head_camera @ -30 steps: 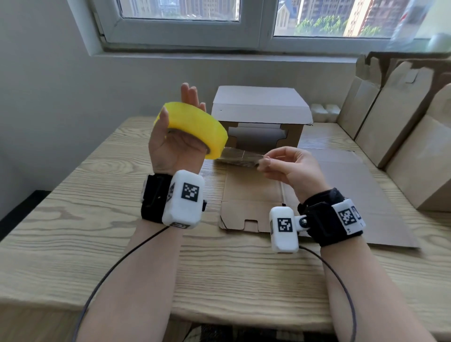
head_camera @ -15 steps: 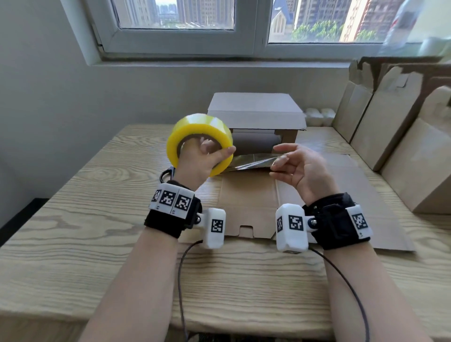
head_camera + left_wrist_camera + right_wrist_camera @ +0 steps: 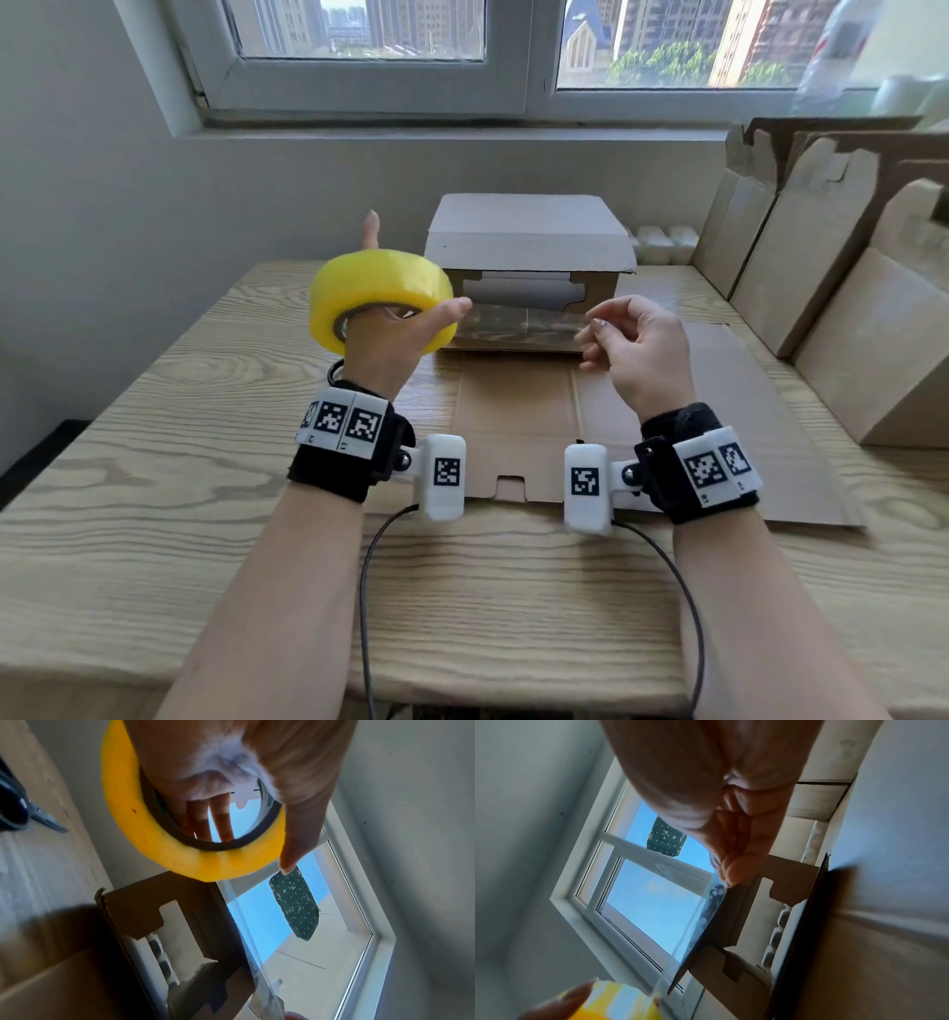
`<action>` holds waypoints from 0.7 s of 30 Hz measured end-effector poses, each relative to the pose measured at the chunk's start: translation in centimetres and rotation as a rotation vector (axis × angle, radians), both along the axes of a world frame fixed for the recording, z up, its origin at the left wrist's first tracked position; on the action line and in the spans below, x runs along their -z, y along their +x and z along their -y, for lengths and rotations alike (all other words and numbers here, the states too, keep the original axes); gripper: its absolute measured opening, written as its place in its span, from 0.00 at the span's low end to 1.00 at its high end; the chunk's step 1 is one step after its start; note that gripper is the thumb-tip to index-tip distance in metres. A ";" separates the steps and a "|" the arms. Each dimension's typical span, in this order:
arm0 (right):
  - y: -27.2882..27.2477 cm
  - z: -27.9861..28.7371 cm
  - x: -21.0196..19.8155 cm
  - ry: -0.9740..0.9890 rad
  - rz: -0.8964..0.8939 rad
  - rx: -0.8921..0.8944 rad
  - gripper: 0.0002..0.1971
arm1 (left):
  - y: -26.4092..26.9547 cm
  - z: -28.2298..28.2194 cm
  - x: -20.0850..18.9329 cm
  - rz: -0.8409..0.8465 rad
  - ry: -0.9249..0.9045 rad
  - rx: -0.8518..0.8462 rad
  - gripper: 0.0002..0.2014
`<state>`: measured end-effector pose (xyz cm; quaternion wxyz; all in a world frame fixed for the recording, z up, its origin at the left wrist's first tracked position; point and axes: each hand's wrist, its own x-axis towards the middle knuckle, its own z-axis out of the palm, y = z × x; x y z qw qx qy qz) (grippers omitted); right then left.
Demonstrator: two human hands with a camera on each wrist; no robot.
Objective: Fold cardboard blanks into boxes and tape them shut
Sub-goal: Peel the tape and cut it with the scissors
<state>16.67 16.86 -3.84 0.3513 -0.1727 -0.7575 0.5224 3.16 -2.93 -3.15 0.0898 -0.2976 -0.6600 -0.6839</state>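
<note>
The left hand (image 3: 393,334) has its fingers pushed through the core of the yellow tape roll (image 3: 380,290), thumb stretched along the rim, carrying the roll above the tabletop (image 3: 154,462). From the head view, the right hand (image 3: 637,349) pinches the free end of a clear tape strip (image 3: 518,329), drawn taut between the two hands in front of the half-folded box (image 3: 529,246) and over the flat cardboard blank (image 3: 518,411). A moment ago the roll stood on edge, facing the person, and the strip was shorter; now the roll lies almost flat on the hand and the hands have spread, so more tape has been pulled off. I judge there is about enough to seal a seam, once it is cut or torn. More folded blanks (image 3: 821,267) lean against the wall on the right.

The left wrist view shows the fingers (image 3: 218,815) inside the roll's dark core, the thumb over the yellow edge, and the strip running down past the box's notched flap (image 3: 159,914). Scissors (image 3: 23,809) lie on the tabletop, well apart from both hands.

The right wrist view shows fingertips (image 3: 731,870) closed on the strip's end, the film stretching back to the roll at the bottom edge, held just beside the box opening, not yet stuck down.
</note>
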 end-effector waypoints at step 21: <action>1.1 -2.4 -0.1 0.239 -0.194 0.393 0.08 | 1.0 0.4 -1.0 0.088 -0.277 -0.052 0.40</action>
